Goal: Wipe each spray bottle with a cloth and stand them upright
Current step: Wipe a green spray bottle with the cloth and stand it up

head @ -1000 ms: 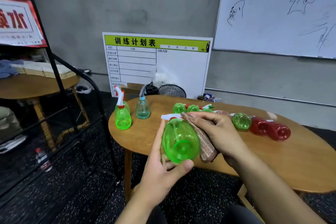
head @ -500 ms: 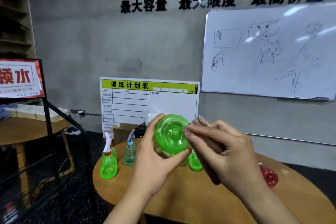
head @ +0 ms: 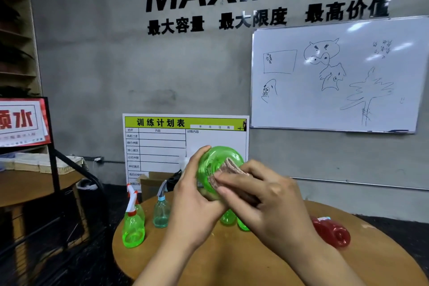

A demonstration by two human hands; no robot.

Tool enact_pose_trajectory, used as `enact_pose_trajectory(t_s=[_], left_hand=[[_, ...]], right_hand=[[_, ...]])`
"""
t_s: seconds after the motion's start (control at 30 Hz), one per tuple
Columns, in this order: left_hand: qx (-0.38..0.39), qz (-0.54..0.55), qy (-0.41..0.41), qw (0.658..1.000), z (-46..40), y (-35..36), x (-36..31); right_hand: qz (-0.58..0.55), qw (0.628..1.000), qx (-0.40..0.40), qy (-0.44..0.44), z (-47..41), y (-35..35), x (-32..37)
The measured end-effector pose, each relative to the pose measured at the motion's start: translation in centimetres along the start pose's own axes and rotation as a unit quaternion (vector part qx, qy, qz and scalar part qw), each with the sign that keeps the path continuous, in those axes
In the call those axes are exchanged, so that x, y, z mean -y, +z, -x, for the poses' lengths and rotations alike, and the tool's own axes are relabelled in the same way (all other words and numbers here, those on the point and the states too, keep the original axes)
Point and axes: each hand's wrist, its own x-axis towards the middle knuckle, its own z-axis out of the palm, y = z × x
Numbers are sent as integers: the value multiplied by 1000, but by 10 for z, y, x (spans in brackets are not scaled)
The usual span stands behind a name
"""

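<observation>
You hold the translucent green plastic spray bottle point(head: 212, 165) up in front of you, lifted clear of the round wooden table point(head: 232, 260), with its rounded base turned toward your face. That looks deliberate: tipped this way, the underside is open to the cloth, and the spray head points away from you, hidden behind the body.

Your left hand point(head: 197, 204) grips the bottle from the left and below, thumb curled over the top of the body and the other fingers wrapped beneath, so the bottle sits at the fingertips above the palm rather than deep in it. Your right hand point(head: 267, 195) pinches the folded brownish woven cloth point(head: 228, 168) and presses it flat onto the bottle's base; the cloth lies between your fingers and the plastic, just right of the base's centre. So one hand steadies and the other wipes, which I judge to be the wiping step for this bottle, with standing it up not yet done.

Down on the table, an upright green spray bottle with a white and red trigger head point(head: 133, 225) and an upright clear bluish spray bottle point(head: 161, 211) stand near each other at the left edge, probably the place for wiped ones. Two more green bottles point(head: 234, 220) show only partly beneath your hands, and red plastic bottles point(head: 332, 231) lie on their sides to the right, well apart from the upright pair, likely waiting their turn.
</observation>
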Motion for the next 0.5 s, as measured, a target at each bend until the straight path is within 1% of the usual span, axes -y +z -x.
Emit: enact_pose_trajectory(t_s=[0.1,0.2,0.3,0.37,0.5], left_hand=[[-2,0,1,1000,-4,-6,1],[1,-12,11,1000,-2,-5,-2],[6,-20,18,1000,0,0,-6],[8,-6,11,1000,0,3,-8],[8,16,-6,1000,-1,-4,-2]], right_hand=[[31,999,5,12,5,-12,-7],[71,996,-33,47,-3,-20,-11],[62,995,-60,57,-15,-17,-5],[42,997,-49,44,-17,-11,1],[11,1000,14,20,-1,-6,1]])
